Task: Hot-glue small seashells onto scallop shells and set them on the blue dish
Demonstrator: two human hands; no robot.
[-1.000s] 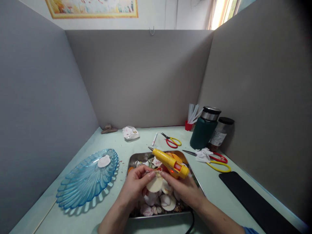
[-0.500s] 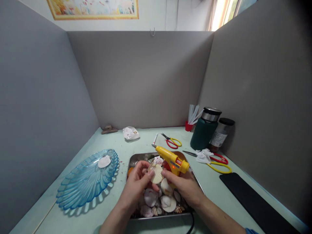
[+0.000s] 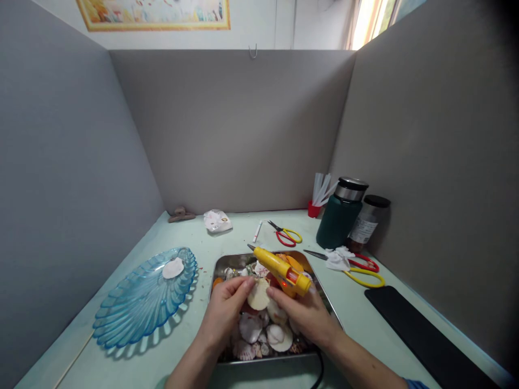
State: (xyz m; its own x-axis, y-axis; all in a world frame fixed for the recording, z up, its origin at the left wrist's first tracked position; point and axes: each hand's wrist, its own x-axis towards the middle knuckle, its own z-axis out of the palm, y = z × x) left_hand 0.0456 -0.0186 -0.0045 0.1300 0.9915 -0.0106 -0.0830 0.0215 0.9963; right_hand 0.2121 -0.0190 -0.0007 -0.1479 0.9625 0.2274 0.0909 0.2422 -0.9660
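Note:
My left hand (image 3: 225, 309) pinches the left edge of a cream scallop shell (image 3: 258, 296) between thumb and fingers. My right hand (image 3: 312, 317) is wrapped round the grip of a yellow hot glue gun (image 3: 279, 266), while its thumb and fingertip area touches the shell's right edge. The gun lies above the shell, nozzle pointing left and away from me, with a small red light lit. Below both hands is a metal tray (image 3: 259, 362) full of seashells, including a white clam shell (image 3: 279, 336) and a ribbed pinkish shell (image 3: 244, 350).
A blue glass shell-shaped dish (image 3: 141, 302) holding a white piece (image 3: 173, 268) is at left. Behind the tray lie small scissors (image 3: 287, 234) and a white packet (image 3: 218, 221). At right stand a green bottle (image 3: 339, 219) and a jar (image 3: 367, 224), near larger scissors (image 3: 367, 276) and a black slab (image 3: 421, 329).
The scallop shell has turned: its ribbed face showed before, and a smoother-looking face shows now. The glue gun has shifted slightly left and down, its nozzle end lower. Both hands still grip.

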